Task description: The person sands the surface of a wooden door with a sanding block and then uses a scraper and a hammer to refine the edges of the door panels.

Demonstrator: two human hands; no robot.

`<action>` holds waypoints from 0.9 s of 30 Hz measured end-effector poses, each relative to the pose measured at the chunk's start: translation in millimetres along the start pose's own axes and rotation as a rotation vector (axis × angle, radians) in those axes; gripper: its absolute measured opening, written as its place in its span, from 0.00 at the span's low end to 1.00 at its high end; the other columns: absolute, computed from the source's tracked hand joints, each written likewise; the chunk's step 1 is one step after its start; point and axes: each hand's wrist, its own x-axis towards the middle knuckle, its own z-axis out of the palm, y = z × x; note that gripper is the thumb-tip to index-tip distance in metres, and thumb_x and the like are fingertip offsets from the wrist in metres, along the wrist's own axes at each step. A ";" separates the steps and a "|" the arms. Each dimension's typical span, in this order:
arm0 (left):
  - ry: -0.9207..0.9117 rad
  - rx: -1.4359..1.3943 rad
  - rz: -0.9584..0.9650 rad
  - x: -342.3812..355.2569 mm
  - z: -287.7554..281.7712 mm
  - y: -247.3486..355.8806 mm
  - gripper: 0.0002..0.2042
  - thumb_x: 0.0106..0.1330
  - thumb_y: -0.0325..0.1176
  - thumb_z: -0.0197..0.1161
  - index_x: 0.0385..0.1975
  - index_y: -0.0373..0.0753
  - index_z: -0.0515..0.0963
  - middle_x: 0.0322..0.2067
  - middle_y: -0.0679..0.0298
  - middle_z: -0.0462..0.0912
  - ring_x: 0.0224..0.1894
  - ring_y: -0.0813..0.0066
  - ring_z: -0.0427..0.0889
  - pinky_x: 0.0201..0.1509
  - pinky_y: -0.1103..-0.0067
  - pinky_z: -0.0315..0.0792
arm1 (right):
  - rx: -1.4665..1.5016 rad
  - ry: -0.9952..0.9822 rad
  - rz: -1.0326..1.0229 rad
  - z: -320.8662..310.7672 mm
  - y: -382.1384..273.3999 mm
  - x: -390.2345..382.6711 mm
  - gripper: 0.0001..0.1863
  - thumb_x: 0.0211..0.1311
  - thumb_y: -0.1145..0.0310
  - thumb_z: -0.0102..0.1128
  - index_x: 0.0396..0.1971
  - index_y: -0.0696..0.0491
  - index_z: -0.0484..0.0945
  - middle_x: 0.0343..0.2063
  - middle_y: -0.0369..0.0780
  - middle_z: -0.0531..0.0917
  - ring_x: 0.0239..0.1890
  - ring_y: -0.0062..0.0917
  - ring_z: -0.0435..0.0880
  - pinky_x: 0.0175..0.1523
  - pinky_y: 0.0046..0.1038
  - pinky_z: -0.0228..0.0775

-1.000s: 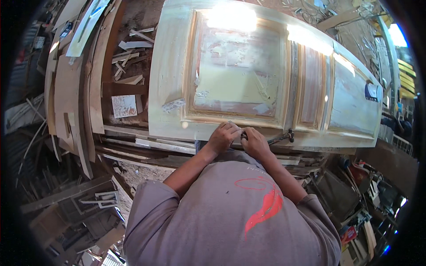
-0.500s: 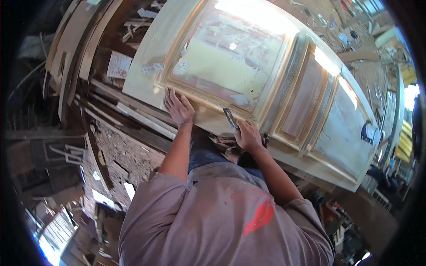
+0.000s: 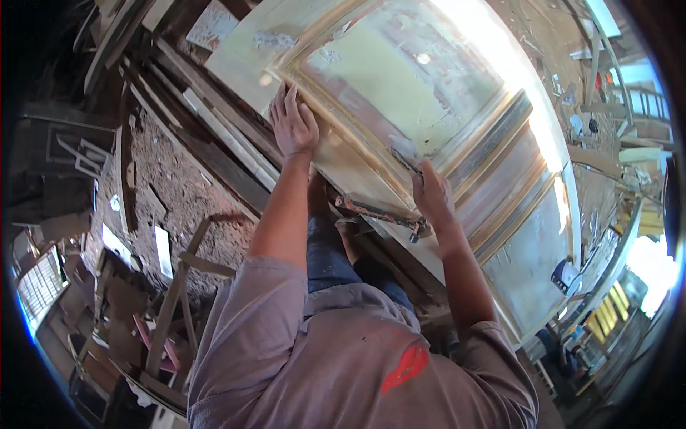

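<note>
A large pale wooden door [image 3: 532, 279] with raised mouldings and patchy filler lies in front of me. My left hand [image 3: 294, 127] rests on its near edge, fingers stretched out and slightly apart, holding nothing. My right hand [image 3: 433, 193] is closed around a narrow flat-bladed scraper [image 3: 406, 159]. The blade points away to the left and lies at the moulding along the near side of the big filler-patched panel [image 3: 389, 79]. Fingers hide the scraper's handle. Just below the right hand, at the door's near edge, is a reddish clamp-like metal bar [image 3: 375, 209].
A white container with a dark band [image 3: 564, 276] sits on the door's far right end. Long boards [image 3: 232, 139] lie beside the door on the left. A wooden trestle-like frame [image 3: 175, 300] stands on the littered dirt floor [image 3: 161, 179]. Yellow slats [image 3: 611, 311] show at far right.
The view has turned, so the door appears rotated clockwise. My right hand has moved farther over the door, bringing the scraper to the panel's moulding. My left hand stays on the near edge.
</note>
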 end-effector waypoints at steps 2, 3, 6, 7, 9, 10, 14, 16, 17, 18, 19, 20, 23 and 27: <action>-0.002 0.008 -0.015 -0.1 -2.3 -2.0 0.25 0.77 0.36 0.52 0.72 0.37 0.73 0.75 0.43 0.72 0.75 0.38 0.71 0.80 0.47 0.61 | -0.034 -0.038 -0.009 4.1 0.0 7.5 0.09 0.75 0.66 0.63 0.48 0.53 0.77 0.38 0.55 0.87 0.42 0.59 0.86 0.46 0.56 0.77; -0.001 0.012 -0.015 -0.2 -1.1 -3.9 0.25 0.78 0.36 0.53 0.72 0.39 0.73 0.75 0.43 0.73 0.74 0.38 0.71 0.80 0.47 0.62 | -0.066 -0.049 -0.012 6.1 0.3 11.8 0.09 0.74 0.67 0.64 0.48 0.53 0.78 0.39 0.54 0.87 0.43 0.58 0.87 0.46 0.55 0.77; -0.008 0.027 -0.019 0.7 -0.6 -8.2 0.25 0.78 0.37 0.53 0.74 0.41 0.72 0.75 0.43 0.72 0.74 0.37 0.71 0.79 0.47 0.62 | -0.110 0.055 -0.098 15.1 7.4 5.8 0.10 0.72 0.69 0.64 0.49 0.52 0.80 0.40 0.51 0.88 0.45 0.54 0.88 0.48 0.53 0.80; -0.012 0.023 -0.022 0.4 0.8 -8.1 0.25 0.78 0.38 0.53 0.74 0.41 0.72 0.75 0.43 0.72 0.74 0.37 0.70 0.79 0.47 0.62 | -0.112 0.052 -0.102 20.2 14.9 2.4 0.10 0.72 0.69 0.64 0.49 0.52 0.80 0.40 0.51 0.88 0.45 0.54 0.88 0.48 0.53 0.80; -0.013 0.019 -0.026 0.8 1.5 -8.9 0.25 0.78 0.38 0.53 0.74 0.41 0.72 0.75 0.43 0.71 0.74 0.37 0.70 0.79 0.47 0.62 | -0.229 0.089 -0.112 28.2 23.4 0.7 0.12 0.69 0.71 0.63 0.51 0.52 0.82 0.42 0.48 0.89 0.46 0.50 0.88 0.51 0.50 0.81; -0.015 0.030 -0.022 0.4 1.4 -8.6 0.26 0.77 0.37 0.53 0.73 0.40 0.72 0.75 0.43 0.72 0.74 0.37 0.71 0.79 0.46 0.62 | -0.230 0.090 -0.115 32.7 23.9 2.4 0.12 0.69 0.71 0.63 0.51 0.52 0.82 0.42 0.48 0.89 0.46 0.50 0.88 0.51 0.50 0.81; -0.019 0.051 -0.018 -1.9 -0.7 -6.1 0.26 0.75 0.35 0.54 0.72 0.39 0.72 0.74 0.43 0.72 0.73 0.37 0.72 0.80 0.46 0.63 | -0.147 0.174 -0.222 48.5 13.9 9.1 0.14 0.66 0.75 0.63 0.51 0.54 0.84 0.43 0.47 0.89 0.46 0.47 0.88 0.50 0.47 0.83; -0.023 0.063 -0.023 -3.5 -2.9 -8.1 0.26 0.74 0.35 0.54 0.72 0.39 0.72 0.74 0.43 0.72 0.73 0.37 0.72 0.80 0.46 0.63 | -0.125 0.196 -0.273 49.0 11.5 10.4 0.15 0.66 0.76 0.63 0.51 0.54 0.85 0.43 0.47 0.89 0.45 0.46 0.89 0.49 0.46 0.83; -0.019 0.068 -0.021 -4.9 -3.5 -8.8 0.26 0.74 0.35 0.54 0.72 0.39 0.72 0.74 0.43 0.72 0.73 0.37 0.72 0.80 0.46 0.63 | -0.093 0.181 -0.273 45.9 11.3 6.7 0.14 0.66 0.76 0.62 0.50 0.54 0.85 0.42 0.47 0.90 0.44 0.46 0.89 0.48 0.46 0.83; -0.016 0.067 -0.016 -3.2 -2.3 -6.9 0.26 0.74 0.34 0.55 0.72 0.39 0.72 0.74 0.43 0.72 0.73 0.37 0.72 0.80 0.46 0.63 | -0.067 0.170 -0.269 43.4 12.3 5.5 0.13 0.66 0.76 0.62 0.50 0.54 0.85 0.40 0.46 0.90 0.43 0.46 0.89 0.48 0.46 0.83; -0.015 0.065 -0.013 -1.1 -0.8 -5.6 0.26 0.74 0.34 0.55 0.72 0.39 0.72 0.74 0.43 0.72 0.73 0.37 0.72 0.80 0.46 0.63 | -0.068 0.174 -0.268 44.5 13.1 9.0 0.13 0.66 0.76 0.62 0.50 0.54 0.85 0.40 0.46 0.90 0.43 0.46 0.89 0.48 0.46 0.83; -0.010 0.057 -0.002 0.7 1.0 -4.6 0.27 0.73 0.34 0.55 0.72 0.39 0.72 0.74 0.43 0.72 0.73 0.37 0.72 0.80 0.46 0.63 | -0.050 0.215 -0.292 47.1 14.1 14.6 0.12 0.66 0.76 0.62 0.49 0.54 0.85 0.39 0.46 0.90 0.42 0.47 0.89 0.48 0.46 0.83; -0.029 0.055 -0.009 -0.3 -0.7 -4.2 0.27 0.74 0.35 0.55 0.73 0.40 0.72 0.74 0.43 0.72 0.73 0.37 0.71 0.80 0.46 0.62 | -0.030 0.224 -0.302 50.7 12.8 20.0 0.10 0.67 0.76 0.63 0.46 0.55 0.85 0.37 0.47 0.90 0.40 0.48 0.89 0.48 0.46 0.83; -0.011 0.064 -0.016 -0.5 -0.2 -6.3 0.27 0.74 0.35 0.55 0.73 0.41 0.72 0.75 0.45 0.72 0.75 0.38 0.70 0.80 0.47 0.61 | -0.058 0.149 -0.222 36.9 -7.9 26.0 0.08 0.66 0.74 0.65 0.43 0.56 0.84 0.35 0.50 0.89 0.39 0.52 0.88 0.49 0.48 0.82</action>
